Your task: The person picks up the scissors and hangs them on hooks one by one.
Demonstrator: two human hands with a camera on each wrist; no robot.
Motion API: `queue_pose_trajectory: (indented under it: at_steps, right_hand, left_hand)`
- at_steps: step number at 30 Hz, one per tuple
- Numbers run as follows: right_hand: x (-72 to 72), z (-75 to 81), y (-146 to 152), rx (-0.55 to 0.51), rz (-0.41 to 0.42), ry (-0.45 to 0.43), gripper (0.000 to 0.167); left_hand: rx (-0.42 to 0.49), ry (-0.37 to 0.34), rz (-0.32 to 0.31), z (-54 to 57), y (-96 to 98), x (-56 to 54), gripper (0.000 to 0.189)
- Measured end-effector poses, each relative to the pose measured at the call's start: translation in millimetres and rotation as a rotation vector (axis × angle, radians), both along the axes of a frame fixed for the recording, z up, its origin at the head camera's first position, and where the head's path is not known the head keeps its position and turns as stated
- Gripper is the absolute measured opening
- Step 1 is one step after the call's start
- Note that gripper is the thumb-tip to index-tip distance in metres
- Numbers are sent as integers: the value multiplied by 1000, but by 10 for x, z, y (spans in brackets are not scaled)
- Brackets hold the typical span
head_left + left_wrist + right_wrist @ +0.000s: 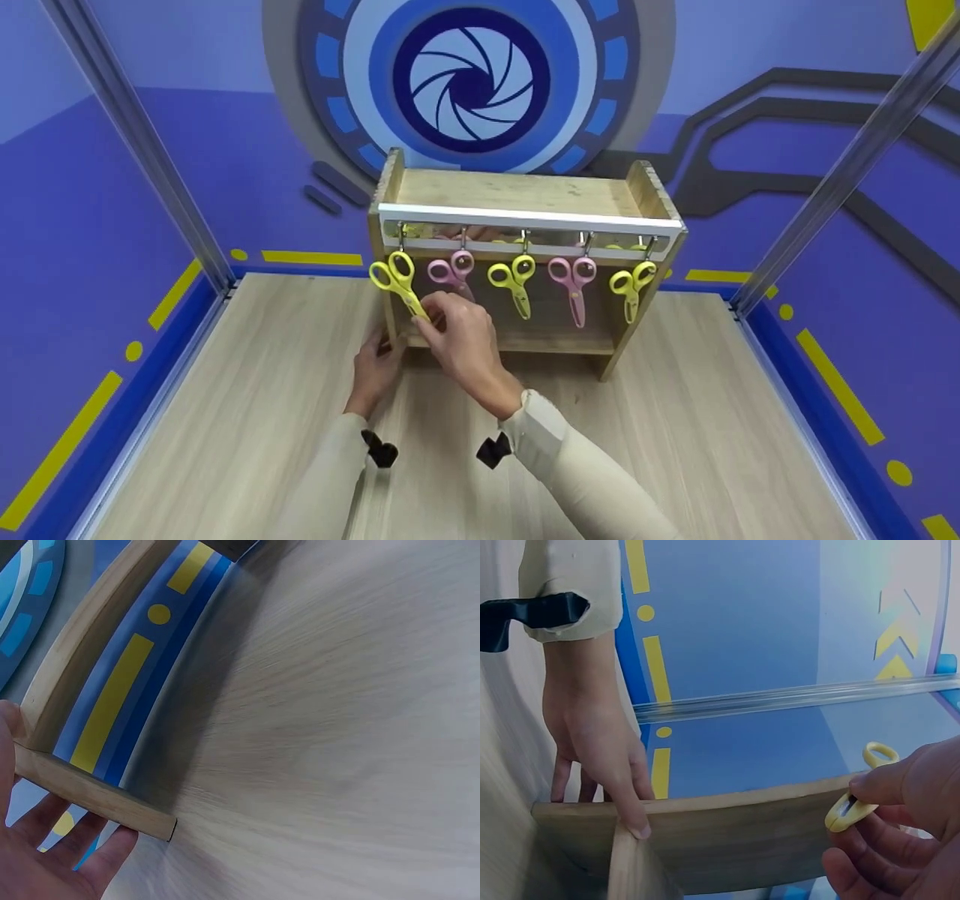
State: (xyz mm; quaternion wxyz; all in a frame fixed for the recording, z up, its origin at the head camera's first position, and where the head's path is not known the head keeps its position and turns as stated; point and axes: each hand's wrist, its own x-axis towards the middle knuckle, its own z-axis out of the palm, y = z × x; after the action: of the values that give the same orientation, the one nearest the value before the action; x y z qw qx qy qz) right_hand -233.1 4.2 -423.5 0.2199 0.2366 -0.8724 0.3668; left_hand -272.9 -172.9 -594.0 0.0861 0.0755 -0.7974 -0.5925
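Observation:
My right hand (469,334) pinches the lower end of yellow scissors (409,295) between thumb and fingers. Their handle loops (838,824) point away from the hand, just under the leftmost hook (401,238) of a white-edged rail (525,217). The rail runs along the front of a small wooden shelf (517,191). Low on the shelf's left side, my left hand (375,375) grips the side panel (101,799), thumb on the inner side and fingers round the outer side. Pink scissors (463,289) hang right behind my right hand, which partly hides them.
Further right on the rail hang yellow scissors (517,287), pink scissors (576,295) and another yellow pair (631,292). The shelf stands on a wood-grain table (712,420), close to a blue patterned back wall (225,165). Metal posts (142,142) rise at the table's corners.

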Motion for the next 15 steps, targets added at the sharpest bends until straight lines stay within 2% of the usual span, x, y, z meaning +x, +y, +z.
queue_pose_trajectory:
  at_steps: [7, 15]
  right_hand:
    - [-55, -95, -61, -9, -52, 12, 13]
    - [-149, -239, -149, -2, -82, 15, 11]
  left_hand:
    - [6, 25, 4, 5, -2, -4, 58]
    - [-23, 69, 17, 9, 12, 3, 49]
